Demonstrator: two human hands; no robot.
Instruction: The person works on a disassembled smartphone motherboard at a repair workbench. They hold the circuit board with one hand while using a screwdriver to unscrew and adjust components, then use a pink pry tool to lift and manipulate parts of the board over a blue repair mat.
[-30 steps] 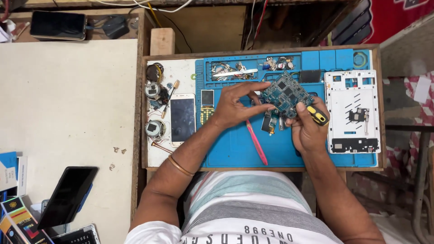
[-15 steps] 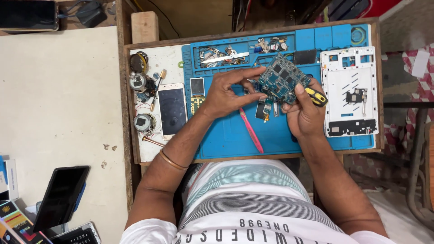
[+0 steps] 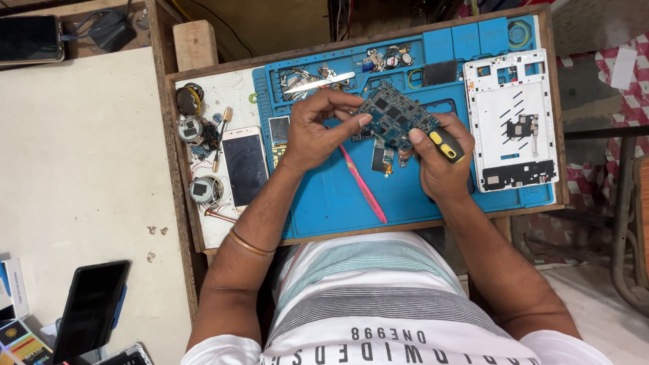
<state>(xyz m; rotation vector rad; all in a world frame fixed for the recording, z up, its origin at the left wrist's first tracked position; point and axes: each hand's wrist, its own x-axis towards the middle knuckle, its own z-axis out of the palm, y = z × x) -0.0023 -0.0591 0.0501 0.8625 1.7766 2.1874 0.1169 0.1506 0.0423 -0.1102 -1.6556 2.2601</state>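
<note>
**Circuit board held off the mat, both hands on it**

The blue-green circuit board [image 3: 395, 120] is held tilted above the blue repair mat [image 3: 324, 196], component side up, likely so its face is presented to the eye. It is not resting on the mat.

The left hand [image 3: 318, 132] is curled, with thumb and fingertips pinched on the board's left edge. A steadying grip, by the look of it.

The right hand [image 3: 439, 165] is clenched around a yellow-and-black screwdriver handle [image 3: 446, 145], and its forefinger is pressed against the board's right edge. The tool appears to be parked in the palm so the board can be supported without it being put down. The tip is hidden.

A small loose part [image 3: 380, 157] with a flex tail is seen directly below the board; whether it is attached cannot be told.

Counts, outward:
- 1 pink pry tool [image 3: 362, 186], laid diagonally on the mat, within reach of the left hand.
- 1 pair of metal tweezers [image 3: 318, 82] in the mat's upper tray, with mixed small parts too tangled to count.
- 1 white device frame [image 3: 510, 132], laid flat on the mat's right side, clear of the hands.
- 1 white-framed phone [image 3: 245, 164], screen up, just left of the mat.
- 3 round metal parts [image 3: 190, 128] stacked along the left edge of the bench.
- 1 wooden block [image 3: 196, 44] at the bench's far corner.
- 2 dark phones on the pale side table: one far [image 3: 30, 39], one near [image 3: 91, 311].
</note>
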